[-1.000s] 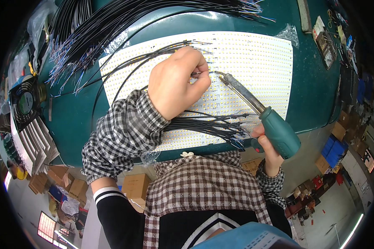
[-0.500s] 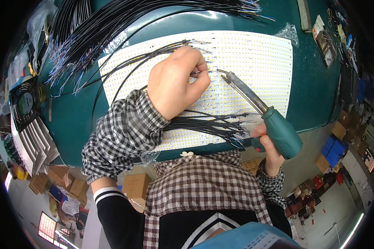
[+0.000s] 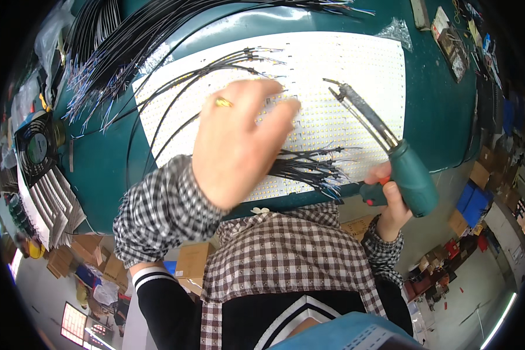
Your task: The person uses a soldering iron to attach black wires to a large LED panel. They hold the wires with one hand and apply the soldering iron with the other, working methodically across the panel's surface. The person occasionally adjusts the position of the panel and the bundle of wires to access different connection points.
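Note:
My left hand (image 3: 239, 146), with a ring on one finger, hovers blurred above the white LED panel (image 3: 356, 58), fingers stretched forward; its palm side is hidden. A short bundle of black wires (image 3: 315, 169) lies under it at the panel's near edge, its bare ends pointing right. My right hand (image 3: 391, 204) grips a green soldering gun (image 3: 411, 178) at the table's near right edge. The gun's metal tip (image 3: 339, 93) is raised over the panel. A few black wires (image 3: 216, 64) run onto the panel from the left.
The panel lies on a green table (image 3: 443, 111). A large sheaf of black wires (image 3: 140, 35) fans across the far left. A small fan (image 3: 36, 146) and stacked pale strips (image 3: 49, 204) sit at the left. Small parts clutter the far right; cardboard boxes (image 3: 195, 259) stand below.
My left hand has lifted off the panel and drawn back toward me, now blurred with motion. The soldering gun has swung away to the right, its tip off the spot it touched.

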A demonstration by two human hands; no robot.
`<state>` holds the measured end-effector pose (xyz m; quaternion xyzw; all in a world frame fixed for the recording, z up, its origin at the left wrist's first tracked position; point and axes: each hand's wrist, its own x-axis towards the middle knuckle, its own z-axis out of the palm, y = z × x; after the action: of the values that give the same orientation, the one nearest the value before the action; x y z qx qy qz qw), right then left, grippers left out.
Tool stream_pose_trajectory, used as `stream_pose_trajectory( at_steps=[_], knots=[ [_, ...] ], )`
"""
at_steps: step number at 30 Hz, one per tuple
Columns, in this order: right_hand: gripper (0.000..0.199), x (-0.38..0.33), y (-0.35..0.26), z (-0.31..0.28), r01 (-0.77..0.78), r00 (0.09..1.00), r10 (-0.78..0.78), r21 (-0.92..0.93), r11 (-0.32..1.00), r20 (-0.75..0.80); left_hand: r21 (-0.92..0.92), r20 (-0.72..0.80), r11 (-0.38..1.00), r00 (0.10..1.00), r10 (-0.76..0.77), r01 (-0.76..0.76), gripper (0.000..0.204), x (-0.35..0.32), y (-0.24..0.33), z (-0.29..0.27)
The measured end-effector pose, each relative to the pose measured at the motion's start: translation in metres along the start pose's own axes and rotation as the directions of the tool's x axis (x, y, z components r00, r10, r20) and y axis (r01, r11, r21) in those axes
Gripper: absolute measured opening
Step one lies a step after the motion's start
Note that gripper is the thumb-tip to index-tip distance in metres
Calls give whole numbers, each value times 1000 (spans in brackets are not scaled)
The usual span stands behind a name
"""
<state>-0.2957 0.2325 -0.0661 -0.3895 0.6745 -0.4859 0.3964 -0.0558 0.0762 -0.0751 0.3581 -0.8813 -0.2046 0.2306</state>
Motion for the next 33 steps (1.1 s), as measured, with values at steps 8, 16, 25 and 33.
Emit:
stream_pose_trajectory(
  at_steps=[8, 16, 25, 33],
  knots=[
    [39, 2, 14, -6, 117, 993, -116, 84, 990, -16, -315, 345, 947, 937, 56, 59, 14, -7, -4, 10],
    [41, 4, 23, -10, 175, 984, -172, 94, 980, -40, 350, 273, 927, 932, -239, 135, 15, -33, -6, -28],
    [41, 4, 16, -7, 155, 988, -156, 64, 986, 8, -114, 189, 992, 982, -33, 55, 14, 4, -12, 23],
    [41, 5, 17, -8, 126, 992, -127, 78, 989, 1, -240, 92, 942, 971, -219, 235, 9, -3, -1, 6]
  ],
)
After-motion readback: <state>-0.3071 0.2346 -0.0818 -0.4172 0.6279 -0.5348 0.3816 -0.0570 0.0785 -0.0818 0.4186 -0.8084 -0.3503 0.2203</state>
